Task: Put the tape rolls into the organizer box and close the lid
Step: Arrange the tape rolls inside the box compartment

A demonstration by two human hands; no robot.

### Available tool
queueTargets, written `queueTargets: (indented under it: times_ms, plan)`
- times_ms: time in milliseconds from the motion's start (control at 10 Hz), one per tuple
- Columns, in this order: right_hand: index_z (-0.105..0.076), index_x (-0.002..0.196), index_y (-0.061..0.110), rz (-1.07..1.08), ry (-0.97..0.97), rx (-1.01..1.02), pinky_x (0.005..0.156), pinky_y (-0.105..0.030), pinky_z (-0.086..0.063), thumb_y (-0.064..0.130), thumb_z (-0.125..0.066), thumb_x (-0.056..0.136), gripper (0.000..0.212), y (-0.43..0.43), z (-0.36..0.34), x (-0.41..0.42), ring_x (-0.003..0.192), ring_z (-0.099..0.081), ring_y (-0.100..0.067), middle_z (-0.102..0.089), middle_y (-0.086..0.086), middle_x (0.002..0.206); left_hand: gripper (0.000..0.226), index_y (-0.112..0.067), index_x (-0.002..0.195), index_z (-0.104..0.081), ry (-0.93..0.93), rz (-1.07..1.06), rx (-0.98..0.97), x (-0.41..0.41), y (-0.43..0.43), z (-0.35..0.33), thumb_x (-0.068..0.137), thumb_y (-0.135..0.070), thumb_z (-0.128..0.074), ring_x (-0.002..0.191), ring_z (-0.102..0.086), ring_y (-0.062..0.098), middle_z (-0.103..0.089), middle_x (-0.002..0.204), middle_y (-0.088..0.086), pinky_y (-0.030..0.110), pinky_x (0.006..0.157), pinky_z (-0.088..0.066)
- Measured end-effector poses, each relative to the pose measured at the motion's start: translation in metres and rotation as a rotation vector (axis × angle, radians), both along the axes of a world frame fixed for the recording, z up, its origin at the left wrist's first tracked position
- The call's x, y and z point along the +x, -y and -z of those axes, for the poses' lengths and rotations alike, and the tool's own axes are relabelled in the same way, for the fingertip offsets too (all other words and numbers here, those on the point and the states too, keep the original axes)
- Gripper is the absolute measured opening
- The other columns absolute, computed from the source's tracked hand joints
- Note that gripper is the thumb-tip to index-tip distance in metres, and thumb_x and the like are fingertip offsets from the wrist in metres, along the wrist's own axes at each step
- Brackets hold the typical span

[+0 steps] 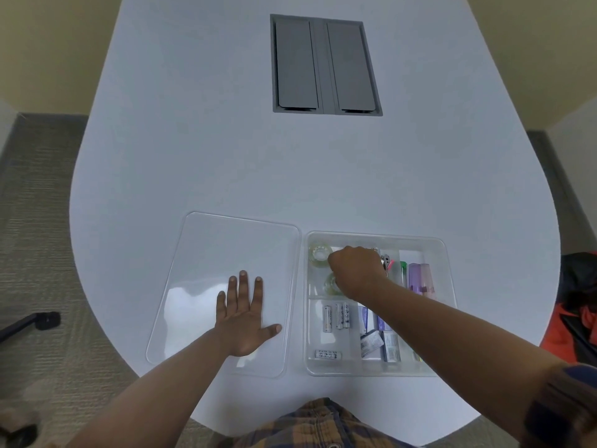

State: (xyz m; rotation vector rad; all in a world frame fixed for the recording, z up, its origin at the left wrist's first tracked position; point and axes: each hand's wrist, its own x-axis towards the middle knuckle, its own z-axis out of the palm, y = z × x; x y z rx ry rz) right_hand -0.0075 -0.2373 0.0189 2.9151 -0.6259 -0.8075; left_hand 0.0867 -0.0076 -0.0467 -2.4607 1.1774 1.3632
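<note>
A clear organizer box point(445, 253) sits on the white table at the right, lid off. Its clear lid point(210, 253) lies flat to the left of it. My left hand point(244, 318) rests flat on the lid, fingers spread. My right hand point(355, 270) is inside the box's far-left compartment, fingers curled down. One clear tape roll point(318, 255) lies at the far left corner of that compartment. A second tape roll point(331, 282) sits partly under my right hand; whether the fingers grip it is hidden.
Batteries point(336, 316) lie in the near-left compartment, small boxed items point(379, 341) and purple highlighters point(420, 276) in the right ones. A grey cable hatch point(326, 66) is set in the table point(193, 140) farther away. A red-and-black bag point(575, 305) sits beyond the right table edge.
</note>
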Motion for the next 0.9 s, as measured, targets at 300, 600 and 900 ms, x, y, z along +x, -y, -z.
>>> queueTargets:
  times_ms: [300, 600, 900]
  plan:
    - [-0.064, 0.085, 0.015, 0.037, 0.009, -0.053, 0.054, -0.028, -0.034, 0.013, -0.064, 0.077, 0.009, -0.01, 0.008, -0.002, 0.075, -0.067, -0.026, -0.068, -0.003, 0.081, 0.103, -0.021, 0.123, 0.049, -0.001, -0.004, -0.001, -0.001, 0.001, -0.001, 0.085, -0.072, -0.032, 0.122, 0.052, 0.028, 0.06, 0.129, 0.007, 0.051, 0.11, 0.022]
    - [-0.066, 0.09, 0.016, 0.068, 0.058, -0.038, 0.054, -0.03, -0.04, 0.028, -0.063, 0.083, 0.015, -0.008, 0.018, -0.005, 0.075, -0.067, -0.026, -0.068, -0.003, 0.081, 0.103, -0.021, 0.124, 0.049, 0.004, -0.005, -0.012, -0.001, 0.0, 0.0, 0.085, -0.072, -0.032, 0.122, 0.052, 0.028, 0.06, 0.129, 0.007, 0.051, 0.11, 0.021]
    - [-0.062, 0.107, 0.021, 0.167, 0.268, 0.131, 0.062, -0.031, -0.043, 0.046, -0.053, 0.088, 0.033, -0.007, 0.006, -0.024, 0.09, -0.067, -0.027, -0.069, -0.002, 0.097, 0.103, -0.024, 0.124, 0.049, 0.013, -0.014, -0.029, 0.0, -0.002, 0.008, 0.084, -0.073, -0.032, 0.117, 0.057, 0.026, 0.062, 0.127, 0.005, 0.05, 0.109, 0.024]
